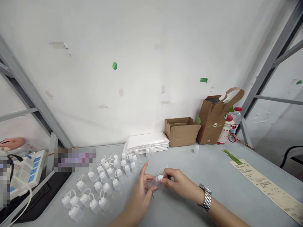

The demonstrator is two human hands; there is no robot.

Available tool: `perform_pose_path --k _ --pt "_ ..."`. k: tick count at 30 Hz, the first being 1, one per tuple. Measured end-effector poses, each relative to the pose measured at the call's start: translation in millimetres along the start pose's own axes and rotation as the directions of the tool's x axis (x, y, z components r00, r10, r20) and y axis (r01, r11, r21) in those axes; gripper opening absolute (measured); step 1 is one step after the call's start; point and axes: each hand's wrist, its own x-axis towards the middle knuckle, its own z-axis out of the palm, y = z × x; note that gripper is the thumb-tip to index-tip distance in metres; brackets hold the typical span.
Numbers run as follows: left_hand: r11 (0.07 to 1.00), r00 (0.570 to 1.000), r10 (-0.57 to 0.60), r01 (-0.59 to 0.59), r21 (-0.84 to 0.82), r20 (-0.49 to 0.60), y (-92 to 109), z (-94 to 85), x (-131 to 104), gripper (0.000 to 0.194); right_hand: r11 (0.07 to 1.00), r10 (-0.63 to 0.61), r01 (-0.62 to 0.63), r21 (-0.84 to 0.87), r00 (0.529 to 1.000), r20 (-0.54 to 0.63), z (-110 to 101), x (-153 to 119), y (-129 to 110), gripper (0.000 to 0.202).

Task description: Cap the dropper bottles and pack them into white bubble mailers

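A small translucent plastic bottle with a white cap (160, 177) and a thin looped strap is between my two hands, above the grey table. My left hand (142, 191) grips the bottle's body between thumb and fingers, its index finger stretched upward. My right hand (178, 183), with a metal-banded watch on the wrist, pinches the white cap from the right. To the left stand several similar small bottles (110, 171) in loose rows, many with looped straps on their caps. Partly hidden by my fingers is the lower part of the held bottle.
Behind the bottles lies a stack of white envelopes (148, 142). An open cardboard box (182, 135) and a brown paper bag (210, 123) stand by the wall. One small bottle (196, 149) sits apart near the box. Printed paper (265, 186) lies at right, a power strip (32, 171) at left.
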Motion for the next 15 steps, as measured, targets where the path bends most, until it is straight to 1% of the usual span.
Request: perform_pose_path --k 2,5,7,10,12,15 --pt "1.0 1.0 -0.003 0.003 0.021 -0.014 2 -1.2 0 0.072 1.0 -0.012 0.011 -0.012 1.0 -0.02 0 0 -1 0.034" --pt "1.0 1.0 -0.008 0.008 0.025 -0.004 3 -1.8 0 0.07 0.999 -0.013 0.012 -0.046 1.0 -0.02 0 -1 -1 0.031" --pt "1.0 0.999 -0.018 0.018 0.008 0.03 1 -1.7 -1 0.069 0.997 -0.025 0.024 -0.071 1.0 -0.01 -1 -1 0 0.022" --pt "0.999 0.993 -0.014 0.018 -0.032 0.117 0 -1.2 0 0.067 0.995 -0.056 0.057 -0.082 0.998 0.01 -5 -2 2 0.007" --pt "0.999 0.987 -0.002 0.01 -0.05 0.158 1 -0.7 0 0.065 0.992 -0.092 0.095 -0.079 0.995 0.035 -9 -2 3 0.006" --pt "0.999 0.983 -0.003 0.011 -0.044 0.182 0 -0.2 0 0.065 0.987 -0.135 0.14 -0.077 0.988 0.071 -12 -2 3 0.009"
